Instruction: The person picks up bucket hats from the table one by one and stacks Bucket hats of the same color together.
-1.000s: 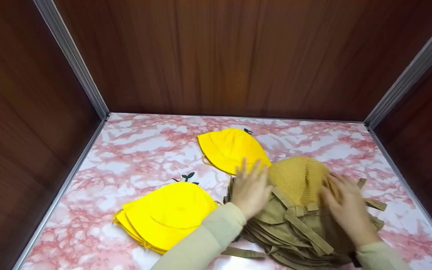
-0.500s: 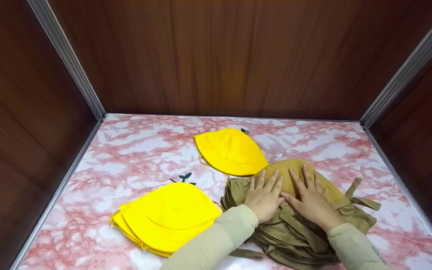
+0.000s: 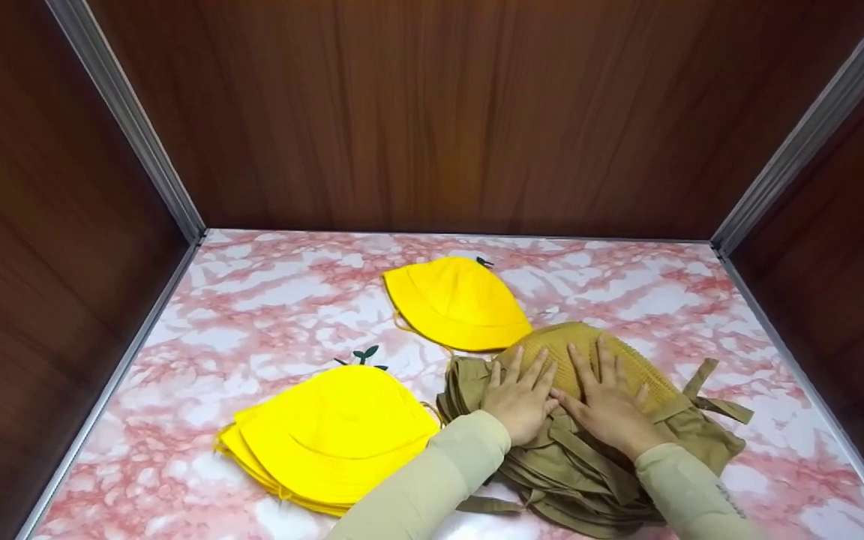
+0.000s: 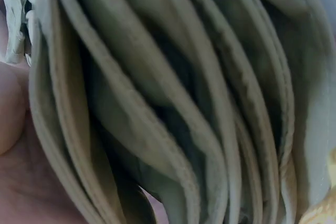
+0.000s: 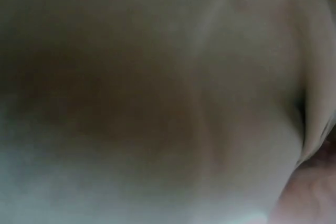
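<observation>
A stack of olive-brown hats (image 3: 578, 487) with a mesh crown (image 3: 574, 341) and cloth ties lies at the right front of the table. On its top, my left hand (image 3: 520, 401) rests flat with the fingers spread. Beside it my right hand (image 3: 612, 409) presses the same hat, fingers straight and spread, its thumb near the left hand. Layered brims (image 4: 173, 103) of the stack fill the left wrist view, with part of my left palm (image 4: 31, 177) at the edge. The right wrist view is mostly blurred cloth (image 5: 131, 103).
Left of the olive stack lies a stack of yellow hats (image 3: 334, 435) with a green sprout (image 3: 364, 354) on top. A single yellow hat (image 3: 458, 304) lies behind, close against the olive stack. Brown wood panels (image 3: 432, 112) enclose the marbled table (image 3: 267, 300) on three sides.
My right hand has moved left from the stack's right side onto the top hat, next to my left hand. The left hand has settled on the crown, which now looks flatter.
</observation>
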Demonstrator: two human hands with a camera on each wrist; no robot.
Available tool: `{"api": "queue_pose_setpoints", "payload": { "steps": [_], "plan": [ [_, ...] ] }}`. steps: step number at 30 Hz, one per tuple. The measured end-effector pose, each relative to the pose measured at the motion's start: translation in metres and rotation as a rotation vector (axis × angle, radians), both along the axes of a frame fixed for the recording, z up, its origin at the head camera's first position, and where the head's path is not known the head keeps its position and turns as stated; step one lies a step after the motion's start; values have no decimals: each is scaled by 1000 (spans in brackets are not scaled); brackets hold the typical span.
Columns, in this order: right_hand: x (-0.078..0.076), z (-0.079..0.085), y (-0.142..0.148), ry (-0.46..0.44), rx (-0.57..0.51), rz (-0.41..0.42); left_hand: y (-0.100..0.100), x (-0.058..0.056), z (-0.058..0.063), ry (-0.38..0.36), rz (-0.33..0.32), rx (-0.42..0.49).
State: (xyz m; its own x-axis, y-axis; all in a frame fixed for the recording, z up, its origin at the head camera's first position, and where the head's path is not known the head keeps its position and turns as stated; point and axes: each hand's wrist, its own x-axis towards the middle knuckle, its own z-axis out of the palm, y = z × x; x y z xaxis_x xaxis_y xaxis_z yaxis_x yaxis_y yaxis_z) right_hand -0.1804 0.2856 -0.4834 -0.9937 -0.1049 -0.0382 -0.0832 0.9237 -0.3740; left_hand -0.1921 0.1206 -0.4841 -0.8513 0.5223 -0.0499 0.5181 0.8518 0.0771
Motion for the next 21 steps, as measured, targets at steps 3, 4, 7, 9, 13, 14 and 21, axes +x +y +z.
{"api": "queue_pose_setpoints", "payload": {
  "steps": [3,4,7,9,13,14,21],
  "plan": [
    [-1,-1,-1,-18,19,-3,0,-1,-2,-18,1,1],
    [-1,-1,-1,-24,23,1,0,-1,-2,-25,2,2],
    [-3,-1,-2,-58,33,8,0,-2,-3,-43,8,6],
    [-5,0,-1,-87,30,17,0,-3,-4,-54,11,7],
    [-8,1,0,-157,22,30,0,-5,-5,-85,15,14],
    [-8,1,0,-170,18,32,0,-5,-4,-92,14,14],
    [-9,-1,3,-218,9,37,3,-4,0,-92,11,31]
  ]
}}
